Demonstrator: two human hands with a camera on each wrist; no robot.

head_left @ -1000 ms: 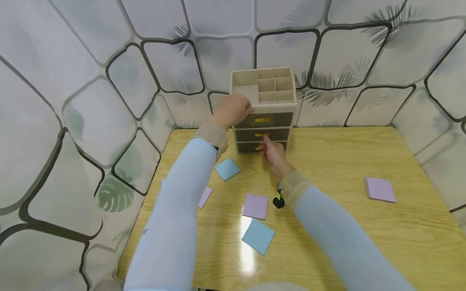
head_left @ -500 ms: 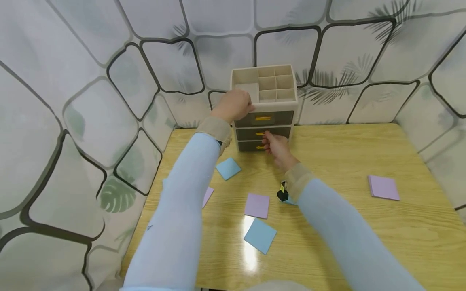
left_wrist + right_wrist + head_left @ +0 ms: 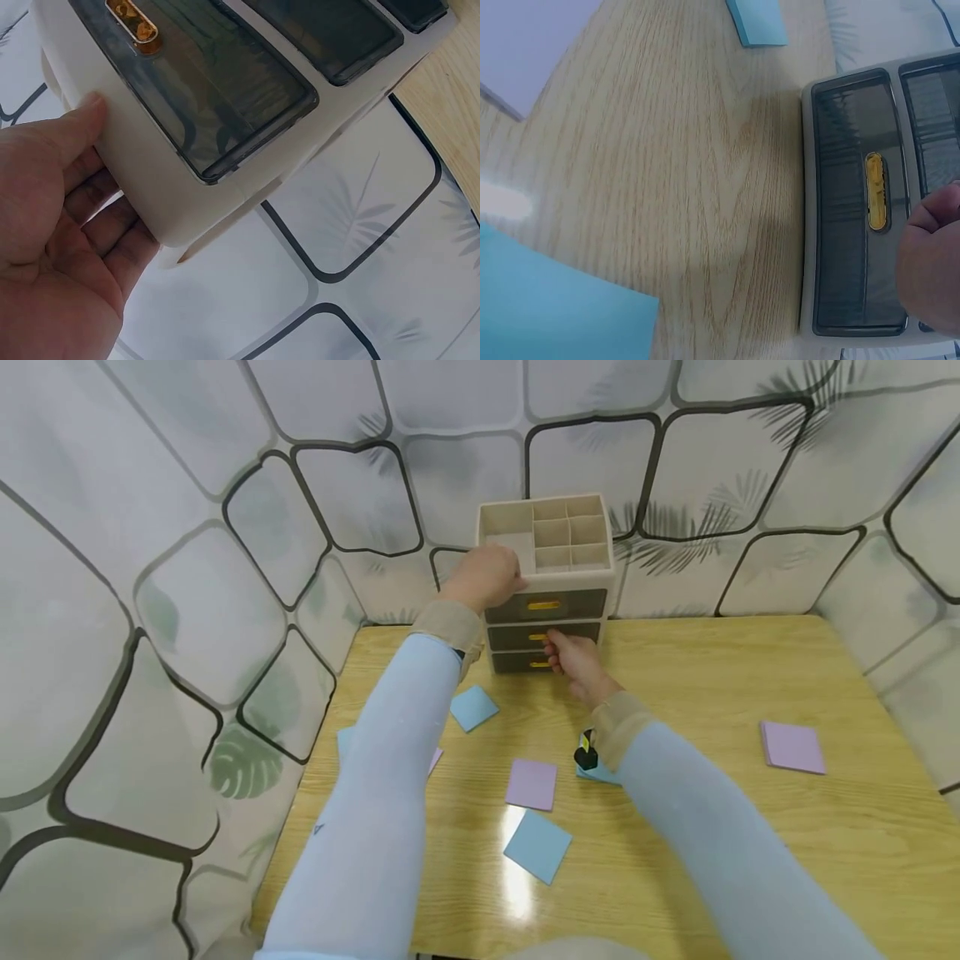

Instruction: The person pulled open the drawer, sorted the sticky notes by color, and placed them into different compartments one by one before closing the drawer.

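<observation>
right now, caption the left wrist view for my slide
Left hand grips the cabinet by its top edge, above the dark top drawer.

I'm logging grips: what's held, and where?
Left hand grips the cream, boxy plastic organizer by its upper left corner; right hand is at the middle gold oblong handle, hold unclear.

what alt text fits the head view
A person's left hand grips a drawer cabinet near its top, and the right hand curls at the yellow handle of the middle drawer. Purple squares and blue squares lie on a wooden table.
</observation>
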